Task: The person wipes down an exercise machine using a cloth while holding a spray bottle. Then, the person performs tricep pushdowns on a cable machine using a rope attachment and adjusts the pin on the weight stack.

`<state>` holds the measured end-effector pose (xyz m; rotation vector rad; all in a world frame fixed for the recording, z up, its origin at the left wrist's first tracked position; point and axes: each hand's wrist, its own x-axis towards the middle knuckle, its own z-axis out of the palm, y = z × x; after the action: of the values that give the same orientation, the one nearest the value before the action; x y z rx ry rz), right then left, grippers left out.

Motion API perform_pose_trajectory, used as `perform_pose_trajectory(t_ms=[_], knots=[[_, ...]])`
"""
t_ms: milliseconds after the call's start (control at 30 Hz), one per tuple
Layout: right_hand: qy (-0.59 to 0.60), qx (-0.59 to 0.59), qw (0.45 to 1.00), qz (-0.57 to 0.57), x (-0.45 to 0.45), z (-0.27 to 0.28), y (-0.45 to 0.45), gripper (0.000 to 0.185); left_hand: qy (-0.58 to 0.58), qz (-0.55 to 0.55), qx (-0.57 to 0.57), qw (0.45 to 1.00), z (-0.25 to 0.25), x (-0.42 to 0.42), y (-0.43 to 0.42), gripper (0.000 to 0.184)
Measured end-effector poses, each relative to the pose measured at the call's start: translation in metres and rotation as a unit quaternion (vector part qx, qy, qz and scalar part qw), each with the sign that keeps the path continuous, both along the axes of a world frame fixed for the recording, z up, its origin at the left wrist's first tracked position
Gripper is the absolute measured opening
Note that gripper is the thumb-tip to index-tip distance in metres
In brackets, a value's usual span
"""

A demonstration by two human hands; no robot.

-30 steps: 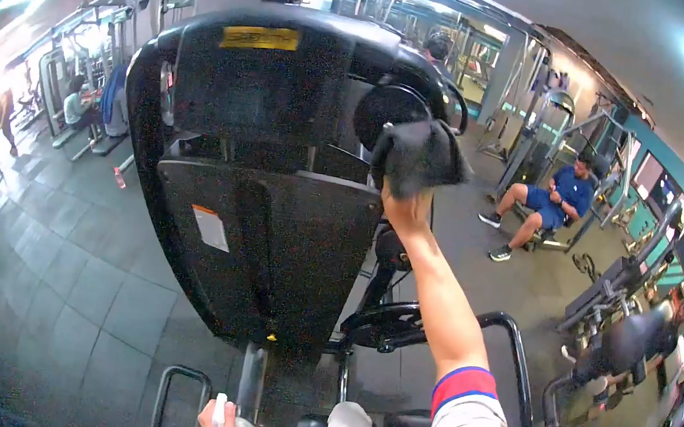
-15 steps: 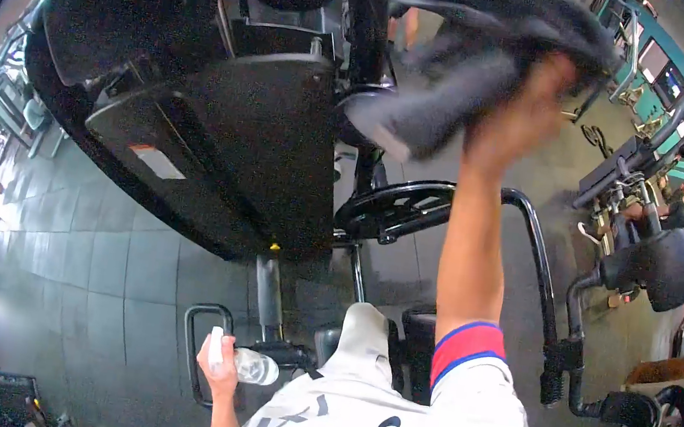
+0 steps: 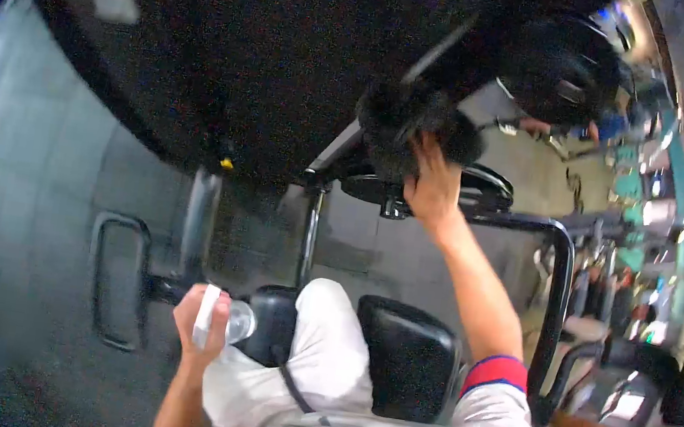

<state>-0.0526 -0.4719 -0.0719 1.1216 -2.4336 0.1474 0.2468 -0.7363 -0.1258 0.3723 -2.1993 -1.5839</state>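
Note:
Low on the left, my left hand [image 3: 196,320] is closed round a clear spray bottle [image 3: 241,323] with a white trigger head. My right hand [image 3: 434,187] reaches forward, fingers on a dark, bunched cloth [image 3: 397,126] that is blurred. The cloth lies against the dark frame of a gym machine [image 3: 260,47], just above a round black weight plate [image 3: 496,191]. Where the cloth ends and the machine begins is hard to make out.
Black padded seats [image 3: 410,352] are by my legs. A bent black bar [image 3: 562,277] runs along my right, and a looped handle [image 3: 96,276] stands at left. More gym equipment [image 3: 608,292] lines the right side. Dark tiled floor [image 3: 33,199] spreads on the left.
My right hand has come down and left with the cloth, from high up to near the weight plate. The view has shifted closer to the machine. The spray bottle stays in my left hand.

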Motion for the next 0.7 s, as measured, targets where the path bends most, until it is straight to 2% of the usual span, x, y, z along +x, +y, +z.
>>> perform_pose_trajectory(t_ms=[33, 67, 133, 200, 233, 367, 500, 633, 700], knots=[[-0.023, 0.083, 0.996, -0.022, 0.004, -0.026, 0.001, 0.062, 0.023, 0.000, -0.016, 1.000, -0.007, -0.003, 0.001, 0.017], [0.013, 0.092, 0.996, 0.000, 0.005, -0.042, -0.005, 0.058, 0.053, -0.010, 0.000, 0.999, -0.028, -0.001, 0.004, 0.012], [0.074, 0.104, 0.991, 0.040, 0.015, -0.084, -0.026, 0.051, 0.004, -0.003, 0.015, 1.000, -0.053, 0.008, 0.012, 0.012], [0.018, 0.206, 0.976, 0.065, 0.010, -0.136, -0.045, 0.043, -0.022, -0.031, -0.023, 0.999, -0.085, 0.020, 0.018, 0.012], [-0.007, 0.257, 0.964, 0.073, 0.009, -0.158, -0.048, 0.039, 0.002, -0.005, -0.008, 1.000, -0.102, 0.025, 0.026, 0.010], [0.013, 0.366, 0.925, 0.104, 0.021, -0.164, -0.056, 0.034, 0.024, 0.030, 0.022, 0.999, -0.141, 0.043, 0.052, 0.009], [-0.003, 0.431, 0.896, 0.110, 0.029, -0.166, -0.049, 0.037, -0.030, 0.010, 0.025, 0.999, -0.137, 0.047, 0.067, 0.007], [0.061, 0.417, 0.905, 0.058, 0.048, -0.176, -0.046, 0.041, 0.014, 0.017, 0.029, 0.999, -0.130, 0.047, 0.076, 0.009], [0.053, 0.280, 0.958, 0.025, 0.058, -0.171, -0.040, 0.042, 0.049, -0.004, 0.017, 0.999, -0.128, 0.048, 0.072, 0.009]])
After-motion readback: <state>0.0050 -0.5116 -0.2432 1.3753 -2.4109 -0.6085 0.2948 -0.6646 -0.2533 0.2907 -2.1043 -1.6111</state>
